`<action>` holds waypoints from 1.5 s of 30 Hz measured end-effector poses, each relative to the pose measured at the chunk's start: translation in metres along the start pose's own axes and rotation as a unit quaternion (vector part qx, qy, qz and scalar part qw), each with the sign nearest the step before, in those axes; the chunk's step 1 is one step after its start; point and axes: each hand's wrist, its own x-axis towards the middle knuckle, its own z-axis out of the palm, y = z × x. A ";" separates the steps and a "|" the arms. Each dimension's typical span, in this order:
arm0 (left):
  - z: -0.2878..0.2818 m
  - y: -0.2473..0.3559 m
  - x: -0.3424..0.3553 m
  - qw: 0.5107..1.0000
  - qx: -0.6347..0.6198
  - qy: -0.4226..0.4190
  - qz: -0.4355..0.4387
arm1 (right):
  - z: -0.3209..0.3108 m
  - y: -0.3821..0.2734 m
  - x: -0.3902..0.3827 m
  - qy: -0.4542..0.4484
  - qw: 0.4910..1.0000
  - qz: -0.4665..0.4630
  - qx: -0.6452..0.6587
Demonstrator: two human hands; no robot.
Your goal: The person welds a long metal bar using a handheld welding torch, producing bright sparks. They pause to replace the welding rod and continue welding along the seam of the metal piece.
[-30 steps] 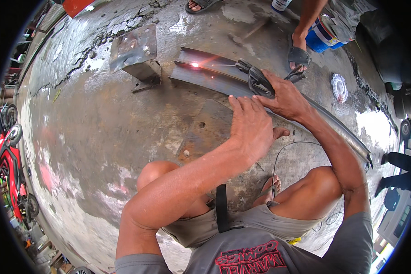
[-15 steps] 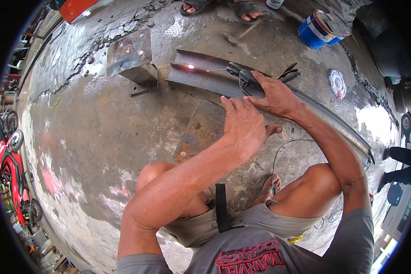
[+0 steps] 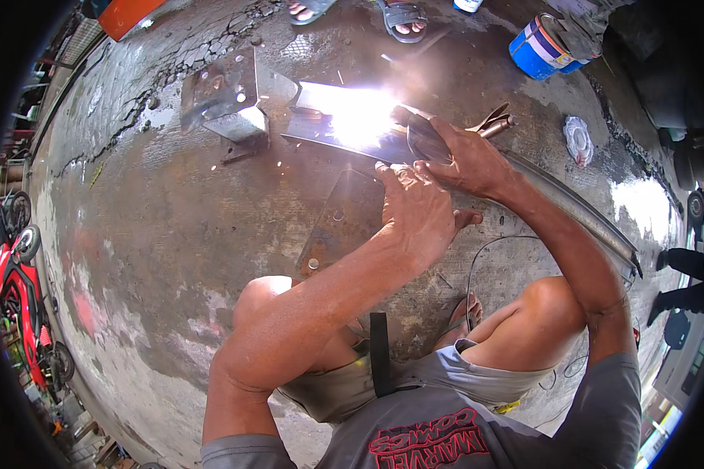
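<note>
A long steel channel beam lies on the concrete, running off to the right. A dazzling white welding arc burns on its near end and hides the electrode tip and the joint. My right hand is closed around a dark electrode holder, just right of the glare. Beside it, my left hand has its fingers stretched toward the beam's near edge and its thumb apart. Its fingertips come close to the right hand; whether they touch the beam I cannot tell.
A steel bracket with a flat plate on top stands left of the beam. A flat drilled plate lies before my knees. Blue paint cans and a clear plastic roll sit to the right. A person's sandalled feet are beyond; a cable loops nearby.
The small glowing spot on the beam has given way to a blazing arc with smoke and sparks, farther right. The other person's feet have shifted left. My hands have barely moved.
</note>
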 end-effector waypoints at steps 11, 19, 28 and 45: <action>0.008 0.001 -0.003 0.997 0.058 0.052 -0.007 | -0.003 -0.001 0.001 -0.033 0.999 0.039 0.015; -0.006 0.003 0.004 0.999 -0.017 -0.045 -0.016 | 0.003 0.008 0.000 -0.029 0.999 0.034 -0.016; -0.006 0.001 0.005 0.999 -0.001 -0.033 -0.008 | 0.004 0.006 0.002 -0.006 1.000 0.008 -0.002; -0.005 0.003 0.005 0.998 -0.004 -0.054 -0.019 | 0.002 0.007 0.001 -0.021 1.000 0.023 -0.004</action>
